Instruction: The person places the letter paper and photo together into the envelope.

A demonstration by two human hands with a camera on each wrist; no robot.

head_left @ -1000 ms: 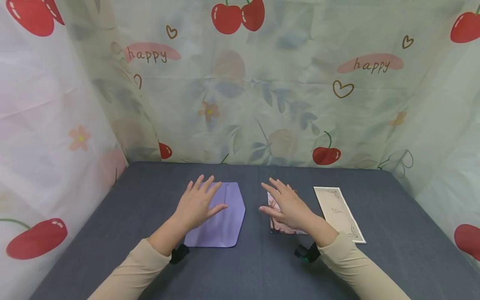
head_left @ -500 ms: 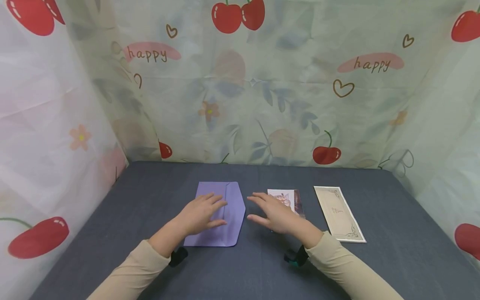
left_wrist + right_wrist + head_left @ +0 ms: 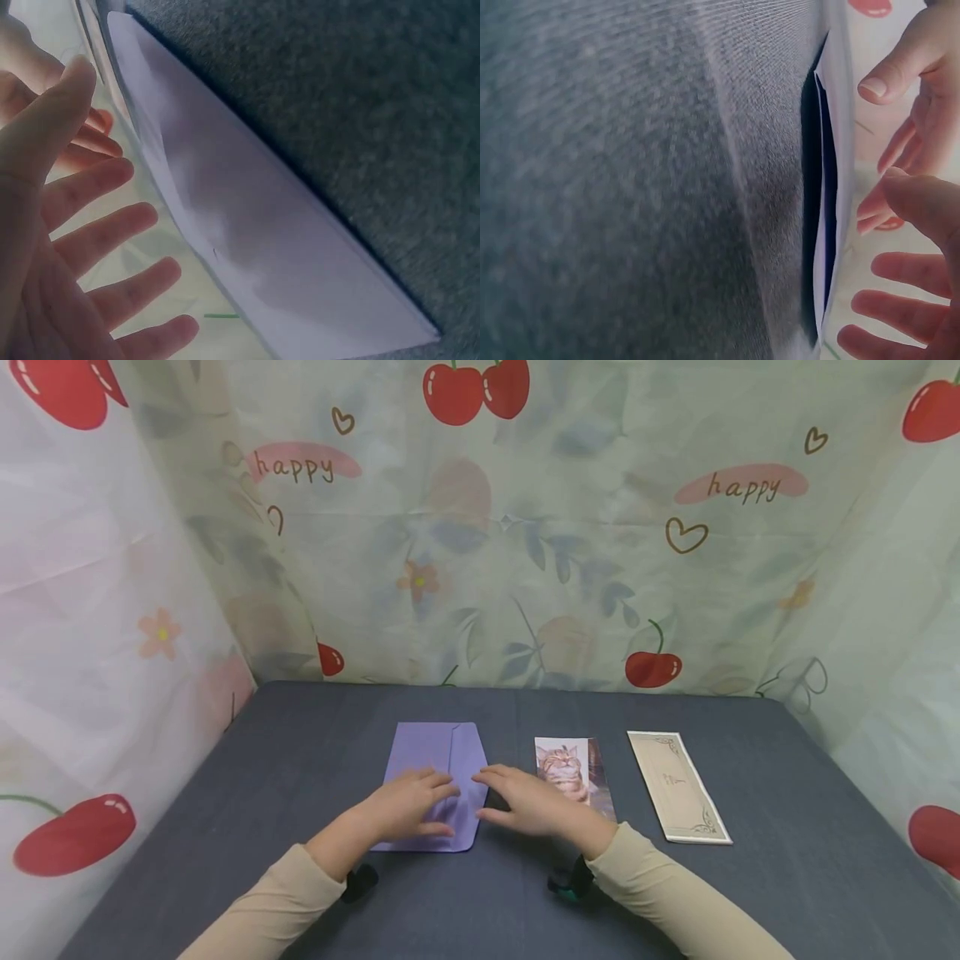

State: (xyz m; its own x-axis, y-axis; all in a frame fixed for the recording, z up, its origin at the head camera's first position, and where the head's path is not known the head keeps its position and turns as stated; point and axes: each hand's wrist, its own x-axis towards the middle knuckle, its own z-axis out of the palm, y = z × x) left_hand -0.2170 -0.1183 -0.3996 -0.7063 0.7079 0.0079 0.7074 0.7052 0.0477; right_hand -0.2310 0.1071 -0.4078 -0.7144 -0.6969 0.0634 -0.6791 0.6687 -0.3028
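A purple envelope (image 3: 423, 747) lies flat on the dark tabletop, its pointed flap side toward the right. Over its near part hovers my left hand (image 3: 405, 806), fingers spread, apart from the paper in the left wrist view. My right hand (image 3: 528, 806) is held over the envelope's right edge, fingers loosely extended and holding nothing. In the right wrist view a dark gap shows along the edge of the envelope (image 3: 844, 150). Right of it lies a cat picture card (image 3: 562, 764), its lower left part hidden by my right hand.
A long beige card (image 3: 675, 785) with a white border and corner scrolls lies further right. The dark cloth-covered table (image 3: 300, 735) is enclosed by a printed curtain (image 3: 480, 568) at the back and both sides.
My right hand has moved left from above the cat card to the envelope's right edge, uncovering most of the card. My left hand has come lower and nearer. The papers have stayed put.
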